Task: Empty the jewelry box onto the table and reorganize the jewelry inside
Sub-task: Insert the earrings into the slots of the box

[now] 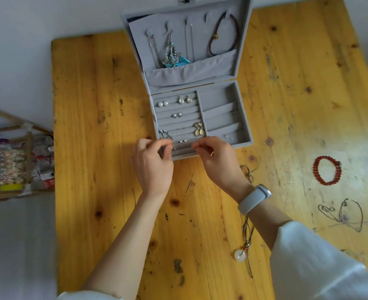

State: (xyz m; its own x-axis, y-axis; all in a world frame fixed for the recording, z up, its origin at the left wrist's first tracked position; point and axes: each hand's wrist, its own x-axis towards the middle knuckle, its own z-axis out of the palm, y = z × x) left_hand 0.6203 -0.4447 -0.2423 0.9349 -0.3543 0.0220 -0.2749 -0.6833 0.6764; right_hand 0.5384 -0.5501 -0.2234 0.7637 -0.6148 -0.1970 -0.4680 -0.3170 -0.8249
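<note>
The grey jewelry box [200, 118] is lying open at upper centre of the frame on the wooden table [92, 126], its lid propped back and its long axis running left to right. Both hands are being held at the box's near edge, just below the ring-roll rows. The left hand [151, 164] is being kept with fingers curled, thumb and forefinger pinched together close to a beaded piece [164, 135] in the lowest left row; whether anything small is being held there cannot be told. The right hand [216, 158] is likewise being pinched at its fingertips [197, 146] over the front rail, and its contents cannot be told either.

The row being worked lies directly above the fingers, so a short upward reach is probably all that is being called for; both hands are about equally near.

Drop earrings [198, 128] and pearl studs [163, 103] are sitting in rows further up. A red bead bracelet [327, 173], a thin chain [349, 215] and a corded white pendant [240, 254] are lying at right and lower right, well apart from the box. Nothing is standing in the way.
</note>
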